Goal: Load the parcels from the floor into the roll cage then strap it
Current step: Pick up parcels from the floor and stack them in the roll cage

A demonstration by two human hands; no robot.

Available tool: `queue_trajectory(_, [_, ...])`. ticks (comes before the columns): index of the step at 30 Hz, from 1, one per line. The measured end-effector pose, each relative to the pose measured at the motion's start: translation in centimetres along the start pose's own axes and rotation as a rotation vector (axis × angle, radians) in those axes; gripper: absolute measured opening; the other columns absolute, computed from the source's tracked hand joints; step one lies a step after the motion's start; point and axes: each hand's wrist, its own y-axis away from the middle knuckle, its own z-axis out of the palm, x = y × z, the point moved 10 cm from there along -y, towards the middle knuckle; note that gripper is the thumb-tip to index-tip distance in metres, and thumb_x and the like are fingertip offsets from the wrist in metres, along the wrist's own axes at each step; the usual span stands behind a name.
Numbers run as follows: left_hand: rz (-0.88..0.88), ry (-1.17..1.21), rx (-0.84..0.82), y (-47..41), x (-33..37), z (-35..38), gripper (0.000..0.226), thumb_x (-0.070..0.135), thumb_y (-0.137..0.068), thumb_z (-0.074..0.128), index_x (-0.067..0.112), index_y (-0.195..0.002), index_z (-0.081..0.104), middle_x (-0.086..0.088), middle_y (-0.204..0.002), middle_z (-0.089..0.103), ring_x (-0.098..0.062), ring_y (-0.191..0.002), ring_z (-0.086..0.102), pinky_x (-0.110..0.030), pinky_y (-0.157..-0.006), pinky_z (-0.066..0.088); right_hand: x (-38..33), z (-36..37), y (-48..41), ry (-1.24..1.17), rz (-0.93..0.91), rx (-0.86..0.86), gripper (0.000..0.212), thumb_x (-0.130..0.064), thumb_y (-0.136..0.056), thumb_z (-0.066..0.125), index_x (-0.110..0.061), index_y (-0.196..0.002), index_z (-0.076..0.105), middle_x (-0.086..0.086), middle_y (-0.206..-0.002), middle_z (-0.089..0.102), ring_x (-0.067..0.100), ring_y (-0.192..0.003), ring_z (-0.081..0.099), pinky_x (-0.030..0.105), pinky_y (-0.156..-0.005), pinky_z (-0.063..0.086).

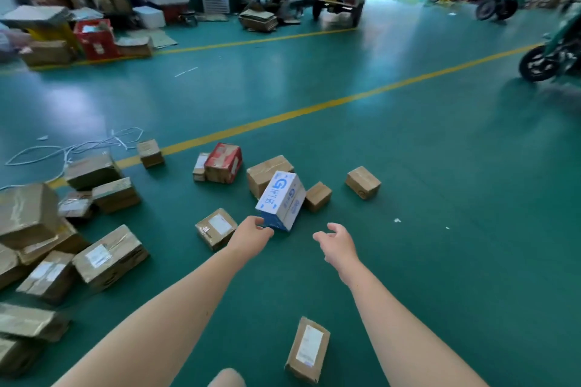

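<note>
White-and-blue parcel (281, 198) sits tilted on the floor (408, 166), leaning on a brown box (267, 171). Left hand (251, 232) touches its near end, grip not discernible; right hand (338, 243) spread, empty, just beside. Judged: stiff cardboard, probably light; clamp opposite long sides.

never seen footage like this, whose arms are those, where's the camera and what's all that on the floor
There is no machine here. A person wears one camera on the head, looking forward and down, so the two bare arms are their own. The left hand touches the near lower corner of a tilted white and blue box; whether it grips it is unclear. The right hand is open beside it, holding nothing. Brown cardboard parcels and a red box lie scattered on the green floor.
</note>
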Motion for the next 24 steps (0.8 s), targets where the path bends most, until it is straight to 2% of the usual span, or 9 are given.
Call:
queue_trajectory(4, [-0.072,0.039,0.015,-6.0,0.2,-1.6,0.051,0.025,-0.094,0.056,0.013,-0.141,0.044,0.002,-0.116,0.054,-0.012,-0.092,0.055,-0.026,-0.078,0.043,-2.4,2.2,-5.6,0.027,0.034,-0.059,0.064,-0.027,-0.091,0.062,-0.018,-0.149,0.036,0.002,-0.126,0.055,0.020,-0.111,0.056,0.043,-0.101,0.049])
queue_trajectory(9, [-0.090,0.000,-0.010,-15.3,2.3,-2.9,0.047,0.025,-0.097,0.053,0.014,-0.141,0.042,0.010,-0.096,0.051,0.000,-0.070,0.045,-0.017,-0.058,0.036,-6.4,4.2,-13.8,0.027,0.057,-0.038,0.063,-0.026,-0.092,0.061,-0.018,-0.149,0.036,0.002,-0.125,0.055,0.020,-0.113,0.056,0.043,-0.100,0.049])
queue_trajectory(12, [-0.067,-0.028,-0.060,-21.1,5.0,-4.3,0.050,0.025,-0.096,0.053,0.012,-0.143,0.041,0.000,-0.117,0.056,-0.010,-0.084,0.053,-0.022,-0.073,0.043,-9.3,5.2,-18.6,0.022,0.090,-0.008,0.061,-0.025,-0.093,0.061,-0.016,-0.149,0.036,0.000,-0.120,0.056,0.019,-0.111,0.056,0.043,-0.100,0.049])
queue_trajectory(13, [-0.070,-0.027,-0.077,-22.8,5.9,-4.8,0.051,0.024,-0.095,0.053,0.011,-0.143,0.041,-0.002,-0.121,0.055,-0.013,-0.092,0.054,-0.026,-0.081,0.044,-10.6,5.6,-19.9,0.019,0.097,-0.005,0.060,-0.024,-0.094,0.060,-0.016,-0.148,0.036,-0.003,-0.111,0.057,0.017,-0.106,0.057,0.040,-0.097,0.050])
queue_trajectory(15, [-0.064,-0.054,-0.100,-26.8,7.7,-6.1,0.048,0.023,-0.095,0.054,0.011,-0.140,0.043,-0.001,-0.114,0.054,-0.016,-0.097,0.053,-0.030,-0.084,0.043,-13.5,6.6,-22.9,0.040,0.091,0.001,0.054,-0.022,-0.096,0.059,-0.015,-0.146,0.039,-0.010,-0.096,0.054,0.009,-0.090,0.056,0.032,-0.080,0.051])
queue_trajectory(17, [-0.054,-0.064,-0.111,-29.4,9.3,-7.3,0.037,0.019,-0.095,0.054,0.013,-0.131,0.050,0.001,-0.105,0.053,-0.014,-0.092,0.052,-0.028,-0.078,0.040,-16.1,7.1,-25.1,0.053,0.075,0.003,0.047,-0.021,-0.097,0.057,-0.015,-0.141,0.042,-0.015,-0.090,0.050,0.001,-0.080,0.052,0.026,-0.064,0.046])
queue_trajectory(20, [-0.049,-0.098,-0.120,-33.6,11.1,-8.6,0.006,0.013,-0.096,0.052,0.017,-0.099,0.054,0.002,-0.094,0.053,-0.009,-0.077,0.049,-0.024,-0.068,0.038,-19.9,8.5,-28.7,0.105,0.044,-0.018,0.048,-0.023,-0.098,0.055,-0.015,-0.143,0.041,-0.012,-0.096,0.054,-0.002,-0.076,0.050,0.021,-0.059,0.042])
queue_trajectory(21, [-0.048,-0.094,-0.122,-35.0,11.6,-8.8,0.009,0.013,-0.095,0.052,0.016,-0.103,0.055,0.001,-0.100,0.055,-0.011,-0.082,0.051,-0.025,-0.073,0.039,-21.3,8.9,-29.8,0.129,0.027,-0.027,0.050,-0.024,-0.099,0.054,-0.015,-0.146,0.038,-0.008,-0.104,0.055,-0.001,-0.075,0.049,0.020,-0.059,0.040])
queue_trajectory(24, [-0.071,-0.045,-0.124,-38.9,12.9,-9.4,0.044,0.023,-0.092,0.057,0.011,-0.134,0.051,-0.001,-0.128,0.058,-0.015,-0.101,0.054,-0.028,-0.081,0.041,-24.8,9.7,-33.8,0.186,-0.014,-0.054,0.057,-0.029,-0.100,0.052,-0.017,-0.151,0.032,0.001,-0.127,0.056,-0.001,-0.070,0.046,0.017,-0.057,0.035])
